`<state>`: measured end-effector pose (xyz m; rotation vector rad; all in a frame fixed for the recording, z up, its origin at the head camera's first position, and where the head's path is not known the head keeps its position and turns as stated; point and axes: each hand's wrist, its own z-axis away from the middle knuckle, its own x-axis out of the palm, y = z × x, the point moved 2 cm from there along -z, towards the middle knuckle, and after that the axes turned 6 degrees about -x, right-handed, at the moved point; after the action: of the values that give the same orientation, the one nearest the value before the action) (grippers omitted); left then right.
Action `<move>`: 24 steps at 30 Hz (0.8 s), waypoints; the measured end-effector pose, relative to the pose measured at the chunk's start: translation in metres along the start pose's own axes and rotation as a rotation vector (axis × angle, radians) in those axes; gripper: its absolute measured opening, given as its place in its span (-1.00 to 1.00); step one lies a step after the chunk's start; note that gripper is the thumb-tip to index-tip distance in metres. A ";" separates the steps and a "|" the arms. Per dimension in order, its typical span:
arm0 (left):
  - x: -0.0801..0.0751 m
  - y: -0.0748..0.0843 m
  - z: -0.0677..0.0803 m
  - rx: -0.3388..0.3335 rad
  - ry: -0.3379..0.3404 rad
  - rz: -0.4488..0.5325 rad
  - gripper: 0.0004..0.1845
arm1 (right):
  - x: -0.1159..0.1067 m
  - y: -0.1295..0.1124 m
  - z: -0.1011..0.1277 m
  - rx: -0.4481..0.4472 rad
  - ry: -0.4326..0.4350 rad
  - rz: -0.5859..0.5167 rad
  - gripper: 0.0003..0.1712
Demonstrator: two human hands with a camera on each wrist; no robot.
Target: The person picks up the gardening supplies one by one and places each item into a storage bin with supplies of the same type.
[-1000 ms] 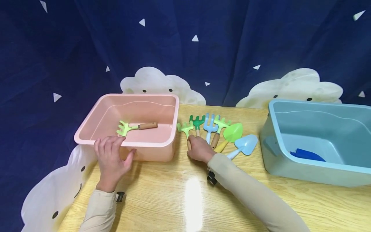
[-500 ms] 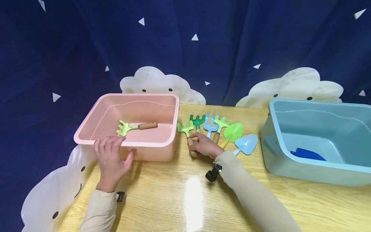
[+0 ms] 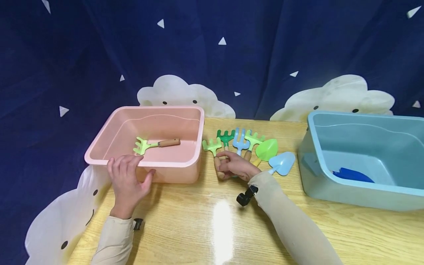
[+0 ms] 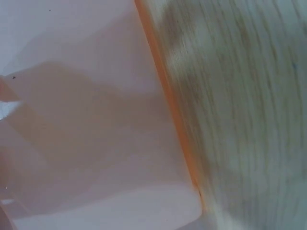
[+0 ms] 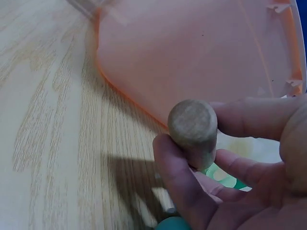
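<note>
One light-green rake [image 3: 216,159], pinched just right of the pink bin [image 3: 175,165].
The right hand [image 3: 239,166] has thumb and fingers closed about its wooden handle [image 5: 193,125], toward the butt end; the left hand [image 3: 128,181] hooks its fingers over the pink bin's front edge, thumb spread apart. The light-green rake looks light and stiff; its smooth handle should offer the surest hold, clear of the tines.
</note>
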<state>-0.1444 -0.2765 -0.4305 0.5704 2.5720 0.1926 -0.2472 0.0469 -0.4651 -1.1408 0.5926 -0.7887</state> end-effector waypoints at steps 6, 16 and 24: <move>0.000 0.000 0.000 -0.001 0.011 0.002 -0.48 | 0.001 0.000 -0.001 -0.008 0.008 -0.005 -0.23; 0.002 0.001 -0.003 0.010 0.016 0.001 -0.48 | 0.003 0.001 -0.001 -0.027 0.053 0.011 -0.24; 0.002 0.000 0.000 0.010 0.014 -0.009 -0.49 | 0.006 0.003 -0.001 -0.022 0.078 0.036 -0.25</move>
<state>-0.1457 -0.2760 -0.4312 0.5635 2.5901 0.1814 -0.2437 0.0423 -0.4679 -1.1201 0.6869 -0.8001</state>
